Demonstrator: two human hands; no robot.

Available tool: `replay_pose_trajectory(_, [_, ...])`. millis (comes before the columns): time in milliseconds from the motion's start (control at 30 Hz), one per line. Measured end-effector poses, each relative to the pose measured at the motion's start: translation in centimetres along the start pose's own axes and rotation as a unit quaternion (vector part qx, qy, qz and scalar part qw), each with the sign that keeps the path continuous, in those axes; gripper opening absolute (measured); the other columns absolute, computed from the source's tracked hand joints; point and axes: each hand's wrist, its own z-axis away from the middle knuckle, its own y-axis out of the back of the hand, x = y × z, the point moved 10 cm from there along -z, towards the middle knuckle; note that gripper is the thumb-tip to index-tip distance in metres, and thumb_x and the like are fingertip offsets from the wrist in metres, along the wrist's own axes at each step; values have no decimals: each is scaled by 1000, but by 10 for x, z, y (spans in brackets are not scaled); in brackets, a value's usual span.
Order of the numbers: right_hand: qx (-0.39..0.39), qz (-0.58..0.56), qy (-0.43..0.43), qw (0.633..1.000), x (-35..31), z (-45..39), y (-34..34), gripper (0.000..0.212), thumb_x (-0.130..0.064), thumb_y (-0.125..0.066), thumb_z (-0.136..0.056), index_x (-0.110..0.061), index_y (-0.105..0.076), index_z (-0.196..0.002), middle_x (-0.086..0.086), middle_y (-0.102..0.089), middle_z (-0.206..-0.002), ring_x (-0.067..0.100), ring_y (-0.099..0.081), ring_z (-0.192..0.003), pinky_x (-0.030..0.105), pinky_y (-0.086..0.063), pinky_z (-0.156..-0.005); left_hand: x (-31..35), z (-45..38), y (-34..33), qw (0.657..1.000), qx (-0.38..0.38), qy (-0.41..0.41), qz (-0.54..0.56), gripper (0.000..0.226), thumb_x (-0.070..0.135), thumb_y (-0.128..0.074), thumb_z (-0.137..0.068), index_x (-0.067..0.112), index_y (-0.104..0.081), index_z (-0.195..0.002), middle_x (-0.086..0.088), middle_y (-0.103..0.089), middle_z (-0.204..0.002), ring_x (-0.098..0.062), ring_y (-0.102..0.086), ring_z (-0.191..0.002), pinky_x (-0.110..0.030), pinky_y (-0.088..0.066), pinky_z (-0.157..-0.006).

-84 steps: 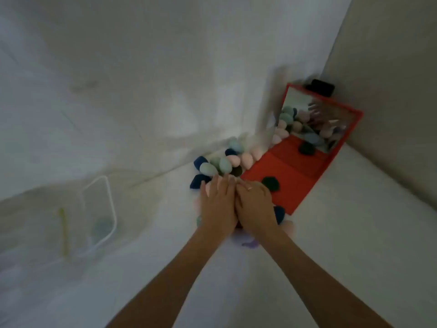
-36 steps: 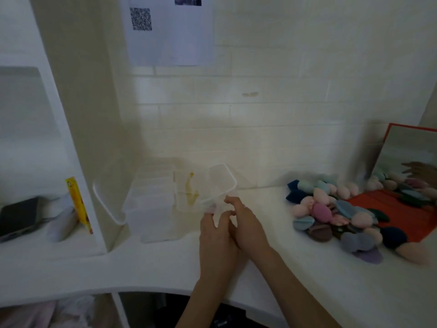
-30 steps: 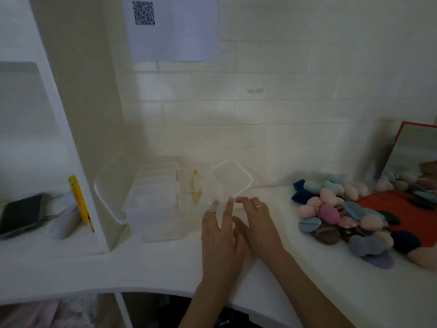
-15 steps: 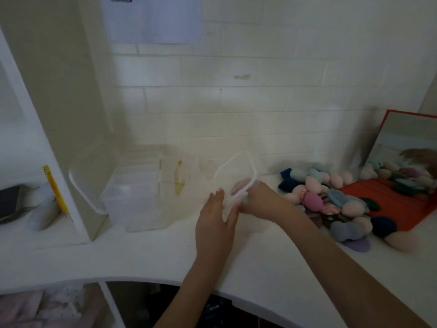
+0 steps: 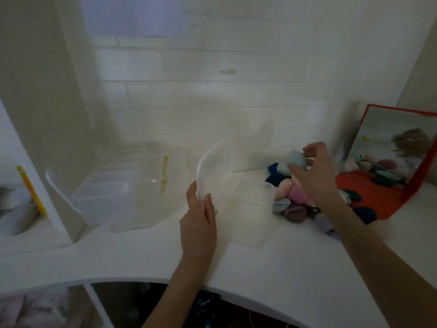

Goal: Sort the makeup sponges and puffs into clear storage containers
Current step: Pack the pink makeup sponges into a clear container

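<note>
White tiled wall behind a white bench, frame a bit blurred. Your left hand grips the near rim of a clear container, thumb and fingers curled round the edge; the container sits tilted on the bench, just left of the sponge pile. Your right hand is raised over the pile, fingers pinching a pale teal sponge off the surface. Pile has pink, mauve, navy and teal pieces lying on the bench and touching a red mirror case. More dark sponges on the case's red base, mirror panel upright with sponges and your hand reflected. More clear containers further left against the wall, possibly stacked, hard to tell through the plastic; a yellow mark shows through one. White shelf divider at far left with a yellow strip beside it. Paper sheet on the wall above
</note>
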Motion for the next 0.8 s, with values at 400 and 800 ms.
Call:
replay_pose_trajectory(400, [-70, 77, -41, 994, 44, 15, 8, 37, -12, -38, -100, -21, -52, -133, 2, -53, -134, 14, -50, -117, 25, -38, -96, -1, -1, 9, 997, 35, 14, 68, 51, 46, -27, -90, 13, -43, -126, -4, -70, -93, -15, -70, -69, -30, -56, -61])
replay_pose_trajectory(800, [-256, -75, -69, 961, -3, 103, -10, 10, -30, -62, -89, -25, -71, -86, -11, -56, -125, 7, -61, -96, 31, -54, -81, 11, 3, 17, 982, 29, 2, 184, 25, 29, -25, -101, 21, -41, -118, -2, -72, -82, -9, -71, -63, -21, -54, -55])
